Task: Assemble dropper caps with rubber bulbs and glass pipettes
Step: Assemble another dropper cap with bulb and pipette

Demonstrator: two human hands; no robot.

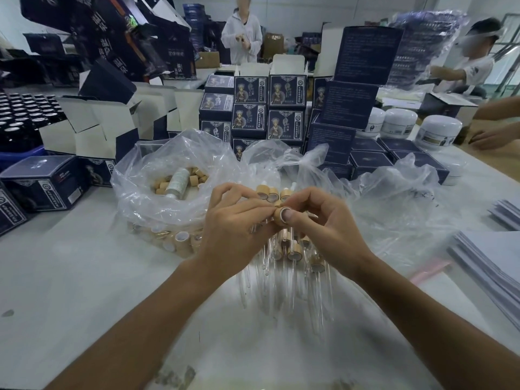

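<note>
Both hands raised just above the pile of glass pipettes [281, 280], meeting at one wood-coloured dropper cap [282, 216]. Left hand [236, 223]: fingers curled, fingertips pinching the cap from its left side. Right hand [323, 220]: fingers curled, thumb [289, 214] pressed over the cap's open end, other fingers wrapped behind it. Cap tilted, opening facing the camera; silvery inner rim visible around the thumb. Rubber bulb not discernible, hidden behind the fingers.

Pipettes lying loose on the white table [70, 277], clear tubes pointing toward the camera. Among them, directly under the hands, several assembled droppers [294, 253] with wooden collars. Just behind the pile, past the fingers, a short row of further caps [271, 194] with white bulbs upright.

Left of the pile, touching its edge: clear plastic bag [157, 175], mouth open, holding many loose wooden caps [194, 175] and one white labelled bottle [177, 181] lying tilted. More caps pressed against the bag's near wall. Right of the pile: crumpled empty-looking plastic sheeting [394, 198].

Behind the pile: stacked dark blue printed boxes [285, 92]; further right, white jars [439, 130]. Far right of the pile: stack of grey leaflets [489, 257].
</note>
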